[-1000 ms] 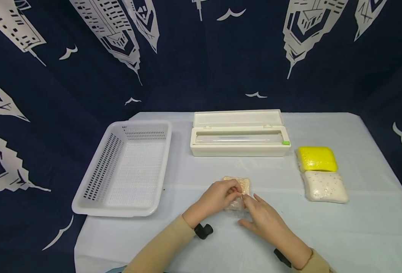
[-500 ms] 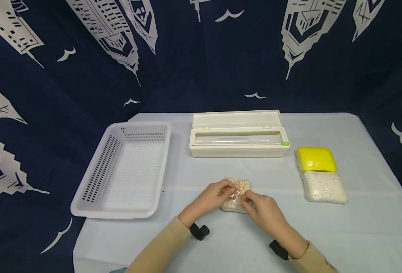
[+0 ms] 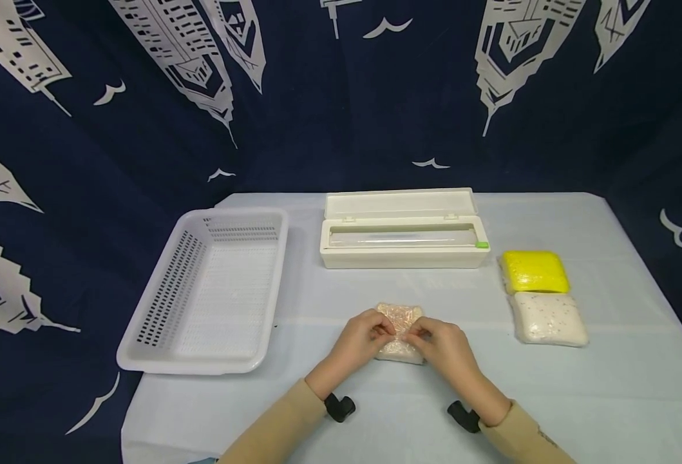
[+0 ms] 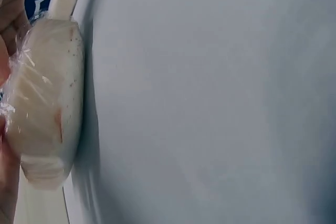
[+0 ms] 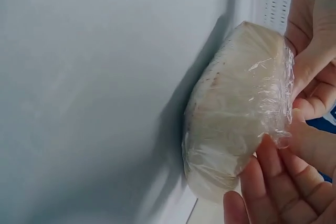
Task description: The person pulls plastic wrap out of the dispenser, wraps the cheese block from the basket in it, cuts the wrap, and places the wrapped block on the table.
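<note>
A pale beige, pillow-shaped block [image 3: 400, 352] wrapped in clear cling film lies on the table between my hands in the head view. The right wrist view shows reddish-brown specks on the block [image 5: 220, 103] and the cling film [image 5: 275, 121] bunched on top. My left hand [image 3: 362, 338] pinches the film from the left with curled fingers. From the right, my right hand [image 3: 444, 343] pinches it too, thumb against fingertips. Both hands nearly meet over the block's middle. In the left wrist view, only parts of the fingers show beside the wrapped block [image 4: 47, 93].
A white perforated basket [image 3: 279, 277] stands at the left. Behind my hands is a cream cling film dispenser [image 3: 404, 259] with its lid raised. Two wrapped blocks lie at the right, one yellow [image 3: 534, 272] and one white with specks [image 3: 550, 319].
My right hand, its fingers extended earlier, now pinches the film. The hands first moved apart, uncovering more of the block, then came together over its middle.
</note>
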The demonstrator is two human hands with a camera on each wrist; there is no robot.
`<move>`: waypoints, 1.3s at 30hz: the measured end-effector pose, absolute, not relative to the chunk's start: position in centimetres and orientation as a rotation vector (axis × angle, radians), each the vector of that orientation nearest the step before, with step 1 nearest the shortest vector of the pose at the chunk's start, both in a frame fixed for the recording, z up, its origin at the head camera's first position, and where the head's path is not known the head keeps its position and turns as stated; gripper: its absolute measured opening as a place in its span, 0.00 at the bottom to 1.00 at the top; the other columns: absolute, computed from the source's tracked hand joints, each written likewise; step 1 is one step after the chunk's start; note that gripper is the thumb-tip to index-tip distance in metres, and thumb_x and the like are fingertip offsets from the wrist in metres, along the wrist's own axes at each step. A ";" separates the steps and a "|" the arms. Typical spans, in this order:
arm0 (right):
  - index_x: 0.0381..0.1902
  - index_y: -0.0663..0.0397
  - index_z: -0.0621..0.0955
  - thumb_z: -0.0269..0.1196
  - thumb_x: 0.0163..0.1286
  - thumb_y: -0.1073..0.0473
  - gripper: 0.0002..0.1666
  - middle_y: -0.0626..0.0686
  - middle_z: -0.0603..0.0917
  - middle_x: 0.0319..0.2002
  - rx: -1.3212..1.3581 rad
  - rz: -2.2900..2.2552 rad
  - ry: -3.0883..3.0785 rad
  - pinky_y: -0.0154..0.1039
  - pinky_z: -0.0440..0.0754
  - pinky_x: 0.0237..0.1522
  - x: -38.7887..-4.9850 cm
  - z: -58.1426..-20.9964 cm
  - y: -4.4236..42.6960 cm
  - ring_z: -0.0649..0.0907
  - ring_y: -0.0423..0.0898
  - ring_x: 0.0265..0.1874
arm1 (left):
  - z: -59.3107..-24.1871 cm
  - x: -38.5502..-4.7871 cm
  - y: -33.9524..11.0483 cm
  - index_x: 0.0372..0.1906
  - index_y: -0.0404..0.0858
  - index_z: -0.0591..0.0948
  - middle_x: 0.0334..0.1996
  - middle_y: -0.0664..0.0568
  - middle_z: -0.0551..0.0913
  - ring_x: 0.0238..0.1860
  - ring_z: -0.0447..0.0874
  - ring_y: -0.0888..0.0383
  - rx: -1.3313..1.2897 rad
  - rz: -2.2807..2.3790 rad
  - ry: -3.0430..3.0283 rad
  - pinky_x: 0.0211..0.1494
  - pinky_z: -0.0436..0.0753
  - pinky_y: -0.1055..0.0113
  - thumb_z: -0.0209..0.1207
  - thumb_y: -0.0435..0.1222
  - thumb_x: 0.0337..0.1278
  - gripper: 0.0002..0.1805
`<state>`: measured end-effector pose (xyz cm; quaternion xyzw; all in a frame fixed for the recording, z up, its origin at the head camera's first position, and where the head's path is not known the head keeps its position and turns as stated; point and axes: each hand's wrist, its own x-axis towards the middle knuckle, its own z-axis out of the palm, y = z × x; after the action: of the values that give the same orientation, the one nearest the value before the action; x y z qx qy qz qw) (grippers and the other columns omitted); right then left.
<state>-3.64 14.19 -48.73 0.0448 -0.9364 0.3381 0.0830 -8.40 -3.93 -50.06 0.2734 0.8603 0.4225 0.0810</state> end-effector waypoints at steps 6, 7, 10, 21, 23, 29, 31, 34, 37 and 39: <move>0.26 0.54 0.80 0.75 0.54 0.63 0.11 0.48 0.82 0.26 0.044 1.157 -2.841 0.31 0.75 0.29 -4.2 -48.8 13.9 0.79 0.40 0.27 | -50.1 -8.1 -3.3 0.31 0.39 0.81 0.31 0.53 0.77 0.32 0.74 0.67 0.677 1.277 2.694 0.37 0.77 0.80 0.70 0.28 0.50 0.08; 0.27 0.55 0.79 0.74 0.55 0.64 0.12 0.48 0.80 0.27 0.011 1.191 -2.860 0.30 0.74 0.29 -4.4 -48.7 13.9 0.77 0.40 0.27 | -50.1 -8.1 -3.2 0.31 0.38 0.80 0.30 0.53 0.75 0.31 0.73 0.67 0.637 1.278 2.702 0.35 0.76 0.79 0.71 0.29 0.49 0.09; 0.30 0.57 0.75 0.75 0.54 0.63 0.16 0.50 0.75 0.27 -0.114 1.279 -2.915 0.31 0.70 0.27 -4.8 -48.7 13.9 0.73 0.42 0.26 | -50.2 -8.2 -3.3 0.32 0.36 0.76 0.28 0.54 0.72 0.28 0.68 0.67 0.482 1.327 2.671 0.33 0.72 0.77 0.73 0.30 0.46 0.14; 0.42 0.68 0.69 0.74 0.57 0.46 0.35 0.54 0.71 0.29 -0.384 1.483 -3.035 0.37 0.69 0.27 -5.7 -48.8 14.9 0.71 0.46 0.27 | -50.9 -9.1 -3.7 0.38 0.32 0.70 0.26 0.53 0.69 0.26 0.67 0.61 0.212 1.435 2.475 0.28 0.69 0.74 0.73 0.35 0.48 0.22; 0.44 0.69 0.69 0.74 0.56 0.43 0.38 0.56 0.73 0.30 -0.396 1.467 -3.062 0.37 0.70 0.27 -5.9 -48.9 15.1 0.73 0.48 0.28 | -50.9 -9.2 -3.7 0.38 0.32 0.70 0.26 0.53 0.69 0.26 0.67 0.60 0.210 1.426 2.462 0.28 0.69 0.73 0.73 0.36 0.48 0.22; 0.57 0.74 0.69 0.67 0.63 0.40 0.44 0.63 0.81 0.41 -0.400 1.554 -3.089 0.37 0.77 0.31 -6.3 -48.6 16.0 0.80 0.49 0.34 | -50.5 -10.0 -4.2 0.44 0.31 0.74 0.33 0.46 0.78 0.30 0.75 0.58 0.152 1.367 2.434 0.32 0.75 0.69 0.65 0.42 0.60 0.20; 0.60 0.76 0.68 0.62 0.69 0.41 0.42 0.66 0.82 0.45 -0.402 1.656 -3.058 0.39 0.82 0.33 -6.4 -48.5 16.3 0.83 0.48 0.36 | -50.2 -10.3 -4.3 0.47 0.30 0.75 0.37 0.43 0.81 0.31 0.80 0.57 0.119 1.354 2.404 0.34 0.79 0.67 0.60 0.44 0.66 0.20; 0.62 0.77 0.68 0.56 0.74 0.43 0.39 0.68 0.83 0.48 -0.409 1.828 -2.981 0.41 0.86 0.37 -6.4 -48.4 16.5 0.86 0.49 0.38 | -49.6 -10.7 -4.3 0.50 0.29 0.76 0.37 0.43 0.83 0.30 0.83 0.57 0.070 1.338 2.341 0.34 0.84 0.66 0.55 0.44 0.70 0.20; 0.63 0.77 0.68 0.54 0.76 0.46 0.36 0.69 0.82 0.50 -0.399 1.912 -2.926 0.41 0.87 0.39 -6.4 -48.4 16.5 0.86 0.50 0.41 | -49.1 -10.8 -4.0 0.51 0.28 0.77 0.35 0.45 0.83 0.30 0.83 0.58 0.061 1.335 2.312 0.33 0.85 0.67 0.54 0.42 0.71 0.19; 0.64 0.75 0.68 0.54 0.77 0.47 0.35 0.70 0.81 0.52 -0.393 1.929 -2.882 0.41 0.87 0.40 -6.4 -48.1 16.7 0.86 0.51 0.42 | -48.6 -10.9 -3.8 0.51 0.28 0.76 0.35 0.45 0.83 0.31 0.83 0.57 0.061 1.376 2.294 0.34 0.86 0.66 0.53 0.42 0.72 0.19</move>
<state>-6.35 16.65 -48.10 -0.1110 -0.8132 0.5443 -0.1736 -10.92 -3.80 -48.59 0.0220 0.8342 0.5004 0.2306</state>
